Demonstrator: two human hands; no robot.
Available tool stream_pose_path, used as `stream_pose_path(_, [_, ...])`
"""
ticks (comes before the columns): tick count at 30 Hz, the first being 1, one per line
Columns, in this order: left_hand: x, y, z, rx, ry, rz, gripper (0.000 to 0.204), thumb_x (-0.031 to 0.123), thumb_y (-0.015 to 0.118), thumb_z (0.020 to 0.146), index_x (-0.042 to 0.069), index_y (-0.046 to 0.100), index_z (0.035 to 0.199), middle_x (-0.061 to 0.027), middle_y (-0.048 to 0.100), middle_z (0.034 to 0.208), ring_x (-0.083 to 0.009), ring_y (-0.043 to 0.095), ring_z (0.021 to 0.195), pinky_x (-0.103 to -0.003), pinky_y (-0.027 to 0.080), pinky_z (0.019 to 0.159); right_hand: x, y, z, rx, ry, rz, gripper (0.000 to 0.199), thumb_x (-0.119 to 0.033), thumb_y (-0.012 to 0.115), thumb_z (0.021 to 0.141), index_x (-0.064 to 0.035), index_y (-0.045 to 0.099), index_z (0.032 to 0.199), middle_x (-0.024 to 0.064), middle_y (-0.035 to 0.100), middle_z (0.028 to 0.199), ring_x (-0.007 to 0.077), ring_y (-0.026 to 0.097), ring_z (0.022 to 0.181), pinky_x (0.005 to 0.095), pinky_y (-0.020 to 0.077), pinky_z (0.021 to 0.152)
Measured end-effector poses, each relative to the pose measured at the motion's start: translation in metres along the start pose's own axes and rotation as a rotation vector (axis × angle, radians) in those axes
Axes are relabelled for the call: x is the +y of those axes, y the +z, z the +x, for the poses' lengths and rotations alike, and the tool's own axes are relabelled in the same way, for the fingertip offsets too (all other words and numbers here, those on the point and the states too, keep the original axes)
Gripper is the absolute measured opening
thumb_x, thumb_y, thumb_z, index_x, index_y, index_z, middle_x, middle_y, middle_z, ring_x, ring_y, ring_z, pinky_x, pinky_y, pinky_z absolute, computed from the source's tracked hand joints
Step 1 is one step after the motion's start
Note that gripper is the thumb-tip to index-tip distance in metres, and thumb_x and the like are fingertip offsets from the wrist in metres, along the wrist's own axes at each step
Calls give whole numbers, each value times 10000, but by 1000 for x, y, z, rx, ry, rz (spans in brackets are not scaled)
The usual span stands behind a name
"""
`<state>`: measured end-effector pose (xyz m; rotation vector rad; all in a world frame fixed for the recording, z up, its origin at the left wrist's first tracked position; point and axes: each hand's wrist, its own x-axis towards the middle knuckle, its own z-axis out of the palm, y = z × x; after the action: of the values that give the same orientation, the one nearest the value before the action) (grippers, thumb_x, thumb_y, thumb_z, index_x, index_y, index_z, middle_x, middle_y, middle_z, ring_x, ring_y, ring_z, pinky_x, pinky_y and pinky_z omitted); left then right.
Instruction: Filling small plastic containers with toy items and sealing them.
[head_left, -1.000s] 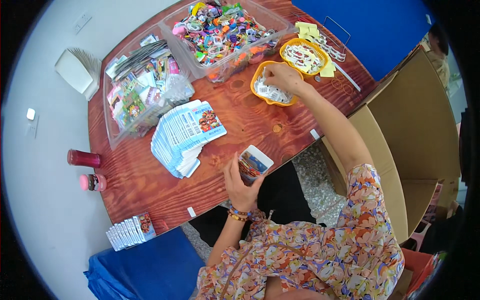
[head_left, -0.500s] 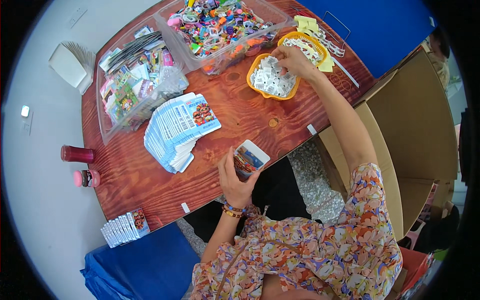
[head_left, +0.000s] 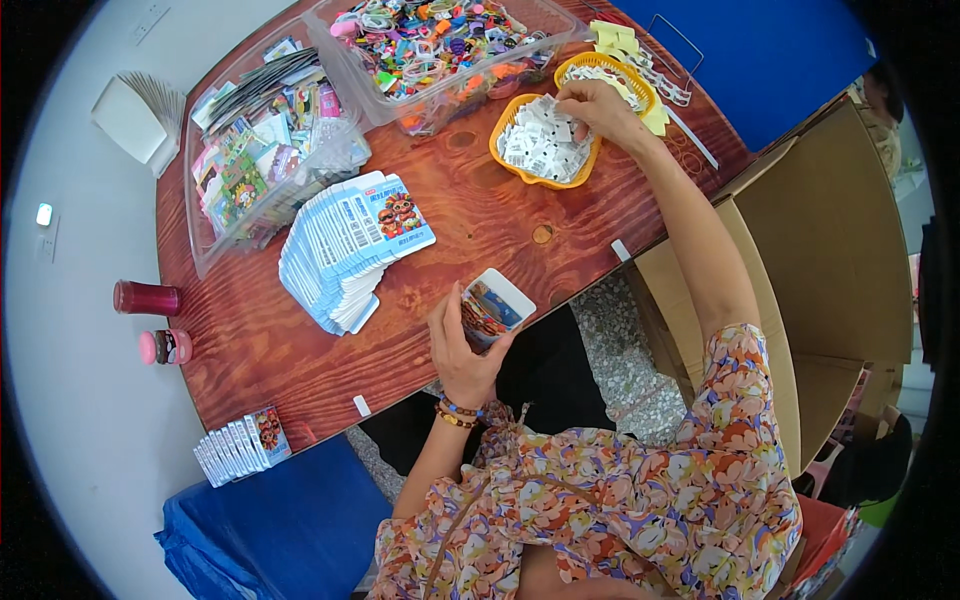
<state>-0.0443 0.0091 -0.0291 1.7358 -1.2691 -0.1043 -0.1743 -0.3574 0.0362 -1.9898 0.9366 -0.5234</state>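
Observation:
My left hand [head_left: 458,350] holds a small open carton box [head_left: 493,308] at the near edge of the wooden table [head_left: 470,215]. My right arm stretches to the far right, and my right hand [head_left: 592,106] pinches at small white packets in an orange basket [head_left: 512,165]. A second orange basket [head_left: 640,88] with white pieces sits just behind it. A fanned stack of flat blue-and-white cartons [head_left: 345,250] lies in the table's middle.
Two clear bins stand at the back, one with colourful small toys [head_left: 440,45], one with printed packets [head_left: 262,140]. A red cup [head_left: 146,298] and pink-lidded jar [head_left: 165,347] stand at the left edge. Finished boxes [head_left: 240,445] sit near a blue bag [head_left: 270,520]. Cardboard boxes [head_left: 820,250] stand at the right.
My right hand shifted from the rim of the orange basket toward its far side, fingers now in the white packets. The left hand keeps holding the small box.

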Motion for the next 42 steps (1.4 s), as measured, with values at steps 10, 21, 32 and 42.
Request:
stream_pose_path(10, [-2,0,-1,-8,7,36,861,408,825,768,-18,458,1420,-207,544,1258,-378,558,1133,-456,479,924,2,-3,-4,-48,-38,266,202,-24,687,848,27,664,1042,23,612,781,86,558,526,230,461,506])
stream_pose_path(21, [-6,2,-2,-6,40,35,869,482,783,800,-23,448,1422,-210,538,1256,-376,558,1130,-455,484,913,3,-2,-1,-37,41,-17,232,-256,700,932,-38,705,852,-17,543,593,54,482,493,242,377,469])
stream_pose_path(32, [7,-6,9,-27,-154,-143,835,218,868,729,-13,452,1415,-202,529,1276,-358,542,1170,-435,461,971,8,-5,-3,-84,-10,150,280,-55,653,894,27,672,1161,4,597,764,82,609,561,231,457,535])
stream_pose_path(42, [16,3,28,-46,-170,-174,827,228,881,715,-10,472,1393,-190,549,1238,-345,558,1138,-427,466,963,-1,-6,-12,-75,-13,156,202,-51,704,869,-25,707,1070,-17,633,770,29,537,508,176,412,481])
